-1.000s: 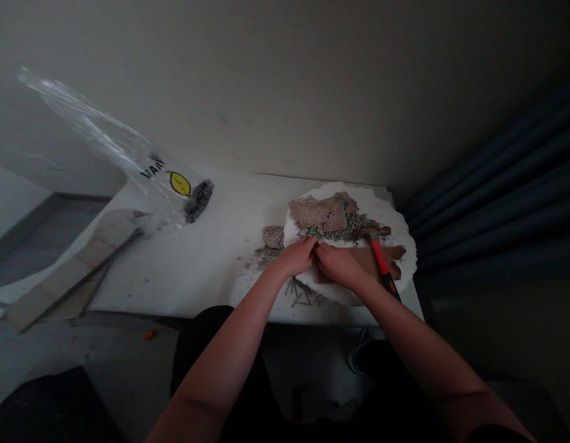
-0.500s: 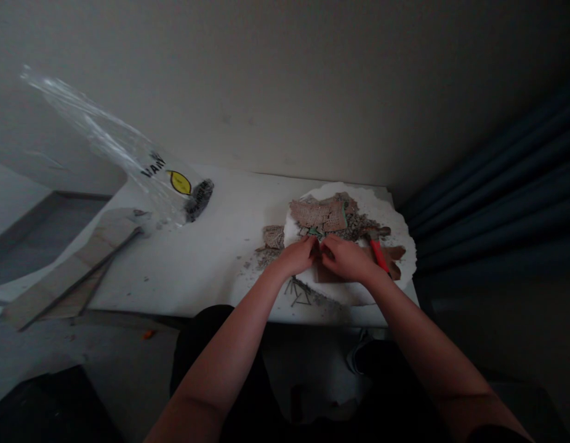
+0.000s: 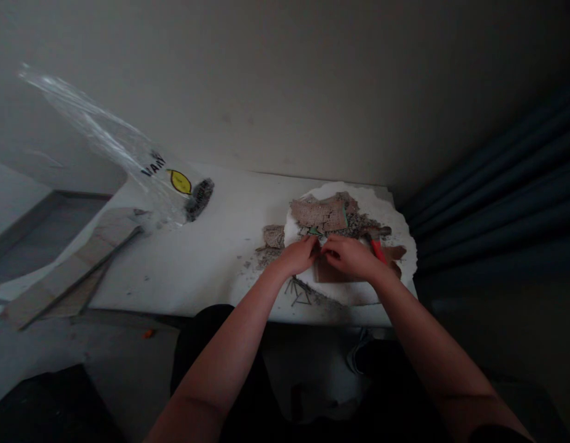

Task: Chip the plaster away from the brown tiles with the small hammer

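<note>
My left hand (image 3: 302, 255) and my right hand (image 3: 346, 254) are close together over a white, ragged-edged sheet (image 3: 400, 224), fingers curled in a pinch. Whatever sits between the fingertips is too small and dark to name. A brown flat piece (image 3: 329, 274) lies under my right hand. Just beyond my fingers are a cracked, textured brown slab (image 3: 315, 213) and a small green piece (image 3: 314, 231). Grey-brown crumbs (image 3: 355, 223) are heaped beside the slab. A red-handled tool (image 3: 378, 250) rests to the right, partly behind my right wrist; its kind is unclear.
On the white table (image 3: 183, 264) stands a clear plastic bag (image 3: 128, 144) with dark contents at its bottom. Wooden boards (image 3: 82, 261) lie at the left edge. Several thin sticks (image 3: 300, 293) and a brown chunk (image 3: 272, 236) are near my left forearm. A dark curtain (image 3: 497, 154) hangs at right.
My right hand has shifted slightly right, and its wrist now covers more of the red-handled tool. My left hand stays about where it was.
</note>
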